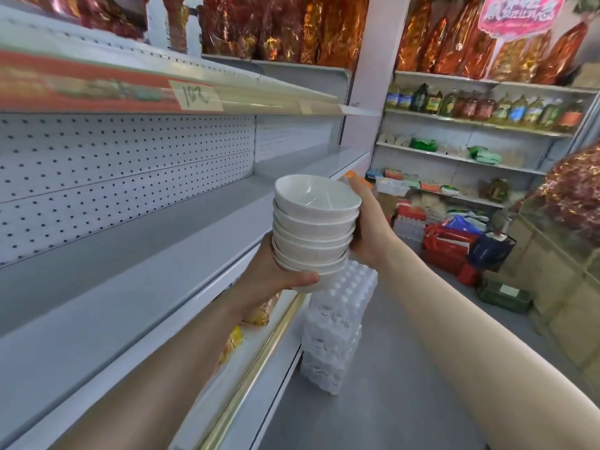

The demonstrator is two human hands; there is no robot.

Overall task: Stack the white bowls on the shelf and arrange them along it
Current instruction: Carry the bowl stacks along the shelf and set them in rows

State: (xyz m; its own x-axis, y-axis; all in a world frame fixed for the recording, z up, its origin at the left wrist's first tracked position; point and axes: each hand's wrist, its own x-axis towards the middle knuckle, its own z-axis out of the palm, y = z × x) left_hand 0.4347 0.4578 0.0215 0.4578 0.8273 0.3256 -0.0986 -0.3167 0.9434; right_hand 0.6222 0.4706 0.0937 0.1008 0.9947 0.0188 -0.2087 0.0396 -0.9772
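In front of the grey shelf (130,287), out over the aisle, a person is holding a stack of white bowls (315,228) in both hands; it is not yet resting on the shelf board. The left hand (276,280) is cupping the lowest bowl from beneath, with the thumb lying across its front wall, so this hand is likely bearing the weight. The right hand (370,232) is curling round the far side of the upper bowls. Its fingers are mostly hidden behind them, and it appears to be steadying the column rather than lifting it. The bowls are nesting one inside another and standing roughly upright. There are perhaps six or seven, though the lower rims are blurring together. The top bowl is showing a glossy inside with nothing in it, and the insides of the others are covered. Below the stack, clear moulded trays (334,326) are standing piled on the floor just beside the shelving base. The stacking looks done, and setting down and spacing along the board are what is remaining.
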